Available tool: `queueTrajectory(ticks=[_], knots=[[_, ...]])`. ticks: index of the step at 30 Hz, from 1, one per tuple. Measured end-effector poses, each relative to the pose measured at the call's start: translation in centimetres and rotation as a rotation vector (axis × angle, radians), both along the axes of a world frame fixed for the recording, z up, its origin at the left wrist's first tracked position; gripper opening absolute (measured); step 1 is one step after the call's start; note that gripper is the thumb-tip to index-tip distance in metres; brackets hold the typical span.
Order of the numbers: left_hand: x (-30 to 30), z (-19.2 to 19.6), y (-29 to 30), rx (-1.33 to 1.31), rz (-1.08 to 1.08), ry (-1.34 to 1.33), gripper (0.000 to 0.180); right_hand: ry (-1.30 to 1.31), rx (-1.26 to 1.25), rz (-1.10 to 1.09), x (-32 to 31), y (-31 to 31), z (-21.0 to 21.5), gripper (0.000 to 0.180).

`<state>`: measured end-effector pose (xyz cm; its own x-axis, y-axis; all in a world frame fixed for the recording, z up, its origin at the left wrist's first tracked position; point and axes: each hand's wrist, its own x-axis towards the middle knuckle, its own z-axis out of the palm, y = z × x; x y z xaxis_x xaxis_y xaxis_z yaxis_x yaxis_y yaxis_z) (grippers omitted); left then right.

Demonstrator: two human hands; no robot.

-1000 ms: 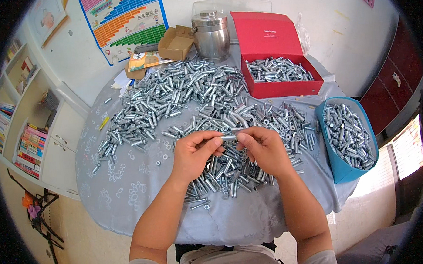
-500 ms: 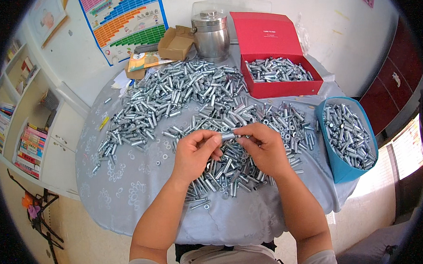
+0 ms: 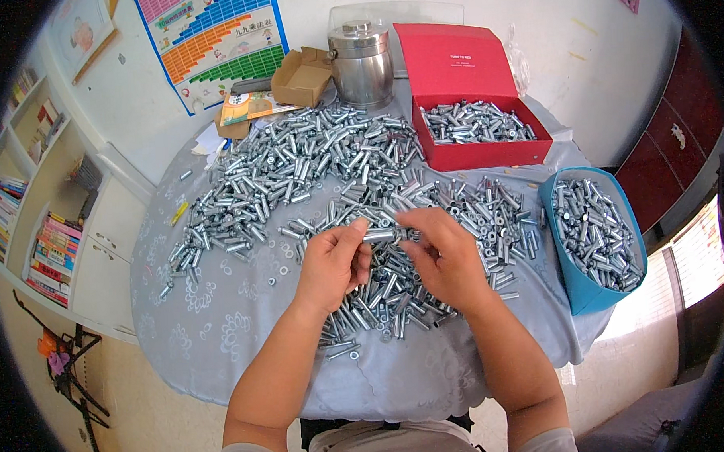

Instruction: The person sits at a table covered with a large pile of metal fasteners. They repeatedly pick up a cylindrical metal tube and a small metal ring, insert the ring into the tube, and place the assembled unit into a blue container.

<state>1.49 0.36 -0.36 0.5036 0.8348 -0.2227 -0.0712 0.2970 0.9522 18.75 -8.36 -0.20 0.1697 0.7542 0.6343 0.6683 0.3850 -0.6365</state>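
Between thumb and fingers, my left hand (image 3: 331, 263) pinches a silvery expansion bolt (image 3: 381, 236), which lies roughly level and points right. My right hand (image 3: 451, 259) is at the bolt's right end, its thumb and forefinger parted around it. Whether those fingertips touch the metal is hard to see. Below and around both hands spreads a near pile of similar bolts, sleeves and washers (image 3: 392, 285). A larger heap of bolts (image 3: 319, 152) covers the far left and middle of the table.
On the grey cloth-covered table (image 3: 246, 341), an open red box (image 3: 487, 155) of bolts stands at the far right. A blue fabric bin (image 3: 596, 297) full of bolts is at the right edge. Behind the heap are a steel pot (image 3: 362, 66) and a cardboard box (image 3: 301, 75).
My right thumb and forefinger have spread apart from their pinch at the bolt's end. More of the bolt now shows, still held by my left hand.
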Motion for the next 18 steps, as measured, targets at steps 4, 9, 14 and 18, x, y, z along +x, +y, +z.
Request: queueTrajectory(ticks=[4, 9, 14, 18], knots=[[0.3, 0.0, -0.2, 0.039, 0.003, -0.019, 0.037, 0.067, -0.144, 0.006, 0.5, 0.0, -0.7, 0.025], [0.2, -0.8, 0.2, 0.137, 0.015, -0.005, 0.034, 0.02, -0.028, -0.002, 1.2, 0.5, -1.0, 0.031], [0.5, -0.7, 0.0, 0.266, -0.024, 0.06, 0.03, 0.034, -0.093, -0.01, 0.7, 0.1, -0.7, 0.032], [0.4, -1.2, 0.2, 0.277, -0.041, -0.032, 0.023, -0.002, -0.076, 0.017, 0.6, 0.3, -0.9, 0.031]])
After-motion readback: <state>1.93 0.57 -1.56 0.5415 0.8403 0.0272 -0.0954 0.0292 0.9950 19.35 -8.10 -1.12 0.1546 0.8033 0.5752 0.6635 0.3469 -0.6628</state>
